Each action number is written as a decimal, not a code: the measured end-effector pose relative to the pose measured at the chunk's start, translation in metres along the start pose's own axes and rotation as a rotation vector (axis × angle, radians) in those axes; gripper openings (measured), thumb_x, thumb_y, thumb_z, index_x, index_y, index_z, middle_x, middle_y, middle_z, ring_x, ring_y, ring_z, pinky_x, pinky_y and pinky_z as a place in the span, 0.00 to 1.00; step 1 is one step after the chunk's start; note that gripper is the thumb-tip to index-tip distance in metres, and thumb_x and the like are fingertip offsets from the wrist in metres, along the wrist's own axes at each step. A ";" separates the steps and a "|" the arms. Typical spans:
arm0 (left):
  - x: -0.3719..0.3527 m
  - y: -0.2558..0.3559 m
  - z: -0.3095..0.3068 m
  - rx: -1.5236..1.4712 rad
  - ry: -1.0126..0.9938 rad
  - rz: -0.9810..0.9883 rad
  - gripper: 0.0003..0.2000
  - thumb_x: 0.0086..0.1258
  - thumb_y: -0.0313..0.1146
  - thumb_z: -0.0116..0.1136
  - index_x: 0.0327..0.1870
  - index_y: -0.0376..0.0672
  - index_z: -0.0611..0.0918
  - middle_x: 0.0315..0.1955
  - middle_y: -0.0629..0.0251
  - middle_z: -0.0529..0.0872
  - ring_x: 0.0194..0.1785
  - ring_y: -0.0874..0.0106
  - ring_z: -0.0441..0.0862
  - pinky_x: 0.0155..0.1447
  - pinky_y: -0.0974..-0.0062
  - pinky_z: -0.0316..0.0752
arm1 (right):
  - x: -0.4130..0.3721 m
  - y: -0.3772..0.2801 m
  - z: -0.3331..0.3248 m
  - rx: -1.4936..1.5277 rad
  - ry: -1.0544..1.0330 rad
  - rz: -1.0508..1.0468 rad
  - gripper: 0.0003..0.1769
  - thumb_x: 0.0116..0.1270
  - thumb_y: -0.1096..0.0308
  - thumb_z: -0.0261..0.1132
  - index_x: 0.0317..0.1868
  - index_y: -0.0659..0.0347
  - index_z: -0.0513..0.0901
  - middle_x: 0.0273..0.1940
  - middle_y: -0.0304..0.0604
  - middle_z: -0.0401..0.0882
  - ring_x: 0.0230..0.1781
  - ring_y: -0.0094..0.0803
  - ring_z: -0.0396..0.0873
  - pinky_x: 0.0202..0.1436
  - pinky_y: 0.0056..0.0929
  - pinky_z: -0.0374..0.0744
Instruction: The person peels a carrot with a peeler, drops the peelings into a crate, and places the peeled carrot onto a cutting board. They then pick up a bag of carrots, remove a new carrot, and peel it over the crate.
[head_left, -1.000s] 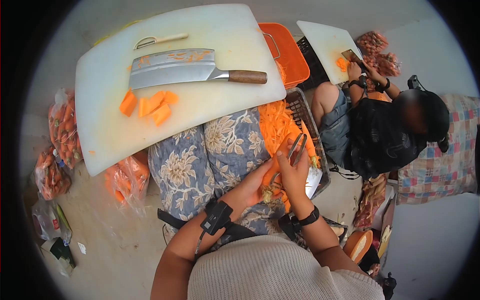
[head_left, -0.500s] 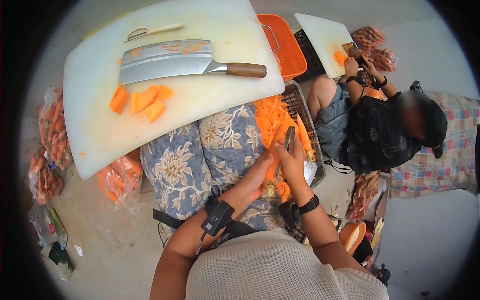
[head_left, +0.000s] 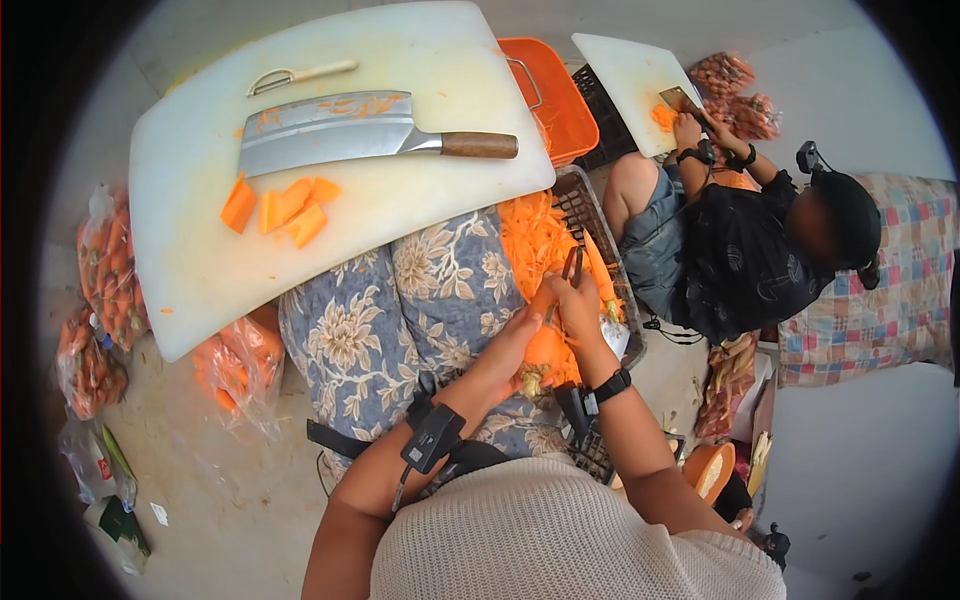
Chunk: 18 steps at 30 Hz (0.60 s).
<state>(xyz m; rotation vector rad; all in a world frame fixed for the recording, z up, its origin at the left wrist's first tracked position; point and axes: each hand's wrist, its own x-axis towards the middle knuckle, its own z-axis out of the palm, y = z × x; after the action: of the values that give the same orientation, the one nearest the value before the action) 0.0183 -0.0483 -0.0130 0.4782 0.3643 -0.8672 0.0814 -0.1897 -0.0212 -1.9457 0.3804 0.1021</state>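
Observation:
Over the crate by my lap, my left hand is closed around a large peeled carrot, its stem end pointing toward me. My right hand grips a peeler against the carrot; its blade is partly hidden by my fingers. Beneath both hands, orange peelings fill part of a dark plastic crate. A cleaver with a wooden handle lies on the white cutting board, carrot shreds on its blade. Near it are several carrot pieces and a second peeler.
An orange basket stands beyond the board. Bagged carrots lie at the left, with another bag below the board. To the right, a seated person cuts at a smaller white board.
My right hand and the peeler have shifted slightly along the carrot, and the carrot has turned a little in my left hand. The whole view has moved slightly. The cleaver stays put.

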 end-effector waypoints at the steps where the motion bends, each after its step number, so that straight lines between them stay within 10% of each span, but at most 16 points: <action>1: -0.001 -0.002 -0.001 0.007 0.000 0.003 0.20 0.71 0.49 0.42 0.62 0.57 0.62 0.44 0.64 0.78 0.39 0.68 0.81 0.31 0.68 0.79 | 0.009 0.000 -0.004 0.044 -0.050 0.127 0.10 0.53 0.71 0.66 0.31 0.64 0.72 0.29 0.41 0.70 0.28 0.27 0.72 0.32 0.25 0.71; 5: -0.001 -0.003 -0.001 -0.068 0.032 -0.015 0.23 0.71 0.49 0.44 0.65 0.58 0.59 0.43 0.62 0.78 0.38 0.67 0.82 0.30 0.70 0.80 | 0.029 0.010 0.009 0.097 -0.009 0.205 0.11 0.55 0.74 0.64 0.25 0.58 0.67 0.17 0.35 0.66 0.13 0.23 0.66 0.17 0.23 0.63; 18: 0.003 -0.001 0.000 -0.023 0.013 -0.009 0.24 0.71 0.49 0.43 0.66 0.57 0.59 0.42 0.61 0.78 0.36 0.67 0.82 0.29 0.72 0.80 | 0.031 0.018 0.004 0.230 -0.130 0.226 0.10 0.57 0.71 0.64 0.27 0.62 0.70 0.17 0.35 0.67 0.12 0.22 0.64 0.16 0.22 0.61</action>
<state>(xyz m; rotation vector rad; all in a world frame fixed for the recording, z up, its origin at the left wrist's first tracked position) 0.0192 -0.0507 -0.0143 0.4614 0.3888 -0.8682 0.1059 -0.1990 -0.0462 -1.6549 0.5019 0.3163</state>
